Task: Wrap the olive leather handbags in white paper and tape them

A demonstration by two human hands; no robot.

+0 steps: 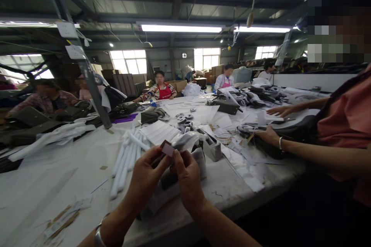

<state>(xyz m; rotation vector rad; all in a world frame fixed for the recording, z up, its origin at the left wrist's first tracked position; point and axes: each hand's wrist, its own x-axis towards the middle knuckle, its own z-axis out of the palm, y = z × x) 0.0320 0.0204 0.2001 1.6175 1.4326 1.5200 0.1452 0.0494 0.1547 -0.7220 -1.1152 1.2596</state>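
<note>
Between my two hands is a small card (pixel 167 149), pale pink on its face with a brown edge behind it. My left hand (pixel 152 166) pinches the card's left side between thumb and fingers. The thumb and fingers of my right hand (pixel 187 173) close on its right corner. Under and behind my hands lies a dark item partly in white wrapping (pixel 199 158); my wrists and fingers hide much of it. A grey tape dispenser (pixel 211 147) stands just beyond my right hand.
White foam rods (pixel 123 166) lie left of my hands, beside white sheets (pixel 160 132). Several tape rolls (pixel 185 121) and a dark bag (pixel 153 115) sit farther back. At right, a co-worker's hands (pixel 268 136) rest on a dark bag. A metal post (pixel 95 88) rises at left.
</note>
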